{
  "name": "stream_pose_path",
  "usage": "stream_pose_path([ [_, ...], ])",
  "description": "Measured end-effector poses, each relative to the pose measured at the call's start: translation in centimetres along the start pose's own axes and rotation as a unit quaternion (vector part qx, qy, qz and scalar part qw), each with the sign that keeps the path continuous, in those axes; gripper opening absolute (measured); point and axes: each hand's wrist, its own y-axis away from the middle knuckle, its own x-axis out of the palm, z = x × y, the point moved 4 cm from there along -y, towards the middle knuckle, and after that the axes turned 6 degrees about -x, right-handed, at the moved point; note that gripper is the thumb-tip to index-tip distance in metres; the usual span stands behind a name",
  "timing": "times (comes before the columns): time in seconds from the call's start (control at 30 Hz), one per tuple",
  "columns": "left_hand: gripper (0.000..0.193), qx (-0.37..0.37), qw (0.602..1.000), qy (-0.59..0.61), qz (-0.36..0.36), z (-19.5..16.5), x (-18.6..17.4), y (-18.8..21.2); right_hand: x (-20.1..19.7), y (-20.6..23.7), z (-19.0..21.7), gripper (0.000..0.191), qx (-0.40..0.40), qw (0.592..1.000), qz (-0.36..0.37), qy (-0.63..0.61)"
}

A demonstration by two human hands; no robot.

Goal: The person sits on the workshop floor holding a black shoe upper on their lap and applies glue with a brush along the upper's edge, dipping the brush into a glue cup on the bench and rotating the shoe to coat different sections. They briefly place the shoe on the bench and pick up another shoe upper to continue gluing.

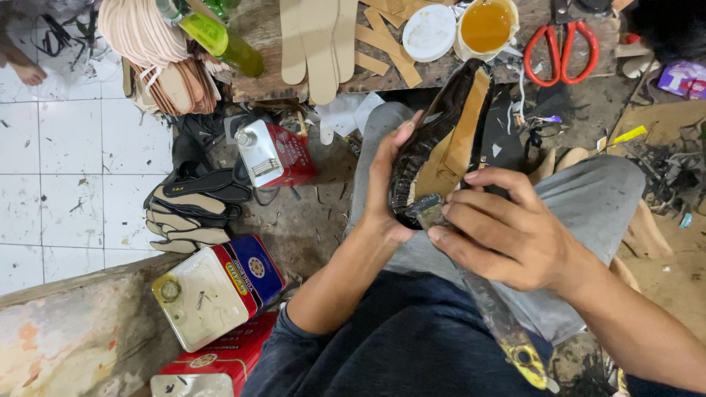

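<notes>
My left hand grips a black shoe upper stretched over a tan insole, held upside down above my lap with the toe pointing away from me. My right hand holds a long tool with a yellow-tipped handle; its head rests against the shoe's heel end, next to my left palm. Both hands are close together over my grey trousers.
A wooden bench ahead carries tan insole cutouts, a white lid, an open tub of amber glue, red-handled scissors and a green bottle. Metal cans and stacked soles lie on the floor at left.
</notes>
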Motion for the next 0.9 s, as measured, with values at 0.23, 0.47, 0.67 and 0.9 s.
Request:
stream_pose_path([
  [0.23,0.05,-0.006,0.999,0.016,-0.046,-0.1,-0.1,0.3,-0.2,-0.4,0.0,0.021,0.028,0.999,0.02,-0.014],
  [0.47,0.059,0.041,0.998,-0.055,0.009,0.2,0.9,-0.1,-0.2,0.3,-1.7,0.027,0.227,0.957,-0.025,-0.18],
  [0.67,0.062,0.073,0.993,-0.08,0.044,0.1,2.0,0.2,0.5,1.6,-1.8,0.022,0.357,0.897,-0.048,-0.257],
  [0.9,0.068,0.072,0.991,-0.112,-0.019,0.1,1.9,0.4,0.5,2.0,-1.9,0.019,0.384,0.893,-0.064,-0.226],
])
